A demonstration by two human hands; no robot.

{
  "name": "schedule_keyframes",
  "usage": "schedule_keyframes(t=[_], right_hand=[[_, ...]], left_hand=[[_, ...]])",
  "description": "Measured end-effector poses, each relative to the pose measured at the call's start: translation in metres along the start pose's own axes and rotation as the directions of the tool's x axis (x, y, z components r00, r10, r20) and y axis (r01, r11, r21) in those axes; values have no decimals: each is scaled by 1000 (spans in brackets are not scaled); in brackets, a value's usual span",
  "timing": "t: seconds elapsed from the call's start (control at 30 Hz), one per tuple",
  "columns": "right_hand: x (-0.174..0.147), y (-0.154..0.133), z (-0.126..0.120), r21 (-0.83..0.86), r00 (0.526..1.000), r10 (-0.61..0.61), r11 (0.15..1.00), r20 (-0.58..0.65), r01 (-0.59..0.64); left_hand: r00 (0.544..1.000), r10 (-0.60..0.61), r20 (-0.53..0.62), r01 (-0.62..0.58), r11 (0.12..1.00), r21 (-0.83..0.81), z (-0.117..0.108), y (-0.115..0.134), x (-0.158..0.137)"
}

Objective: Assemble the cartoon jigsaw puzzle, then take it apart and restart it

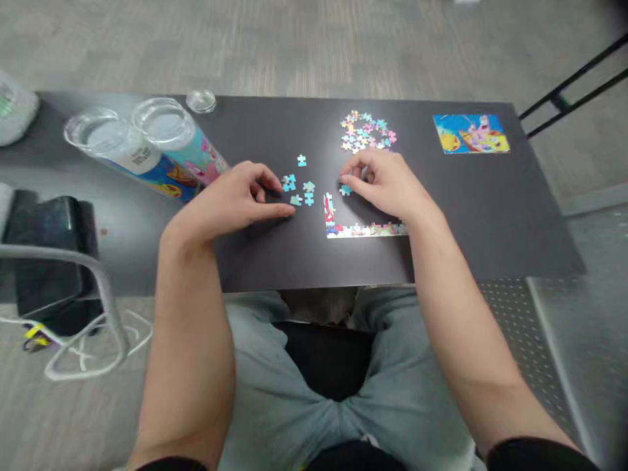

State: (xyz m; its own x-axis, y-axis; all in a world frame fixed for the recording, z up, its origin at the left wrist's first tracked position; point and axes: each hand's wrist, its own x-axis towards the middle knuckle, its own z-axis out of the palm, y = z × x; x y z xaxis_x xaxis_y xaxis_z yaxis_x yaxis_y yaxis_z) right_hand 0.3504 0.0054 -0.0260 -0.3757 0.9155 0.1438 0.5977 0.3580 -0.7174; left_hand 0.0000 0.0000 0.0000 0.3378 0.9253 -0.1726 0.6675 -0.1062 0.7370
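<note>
My left hand hovers low over the table with thumb and index finger apart, holding nothing. Right beside its fingertips lie several loose light-blue puzzle pieces, with one more puzzle piece a little farther off. My right hand is closed, thumb and fingers drawn together at a blue puzzle piece; its fingers partly hide the contact. Just below is a joined puzzle border, an L shape with a left side and a bottom row. My right forearm covers the row's right end.
A heap of mixed puzzle pieces lies beyond my right hand. Far right is a colourful picture card. Two clear-topped printed tubes lean at the left, near a clear round lid. A black case and white cable sit far left.
</note>
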Motion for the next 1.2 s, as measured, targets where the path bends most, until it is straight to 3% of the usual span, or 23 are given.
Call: schedule_keyframes(t=[0.23,0.37,0.5,0.63,0.8,1.1,1.2], right_hand=[[5,0,7,-35,999,-4,999,-41,3],[6,3,9,-54,998,-31,998,-48,28],[6,5,11,-67,999,-29,997,-41,27],[6,4,12,-49,999,-36,998,-37,35],[5,0,10,-7,999,-46,999,4,46],[5,3,13,-42,997,-64,997,-45,62],[4,2,11,-54,998,-39,998,-39,37]], left_hand=[[999,33,-27,-32,999,27,2,-12,-3],[989,50,-140,-35,994,107,7,-10,3],[955,149,-256,-103,978,184,21,-2,9],[942,251,-223,-204,956,212,39,7,14],[946,256,-200,-201,945,259,50,13,17],[945,219,-242,-171,964,203,32,0,18],[957,216,-196,-181,967,180,25,-5,14]])
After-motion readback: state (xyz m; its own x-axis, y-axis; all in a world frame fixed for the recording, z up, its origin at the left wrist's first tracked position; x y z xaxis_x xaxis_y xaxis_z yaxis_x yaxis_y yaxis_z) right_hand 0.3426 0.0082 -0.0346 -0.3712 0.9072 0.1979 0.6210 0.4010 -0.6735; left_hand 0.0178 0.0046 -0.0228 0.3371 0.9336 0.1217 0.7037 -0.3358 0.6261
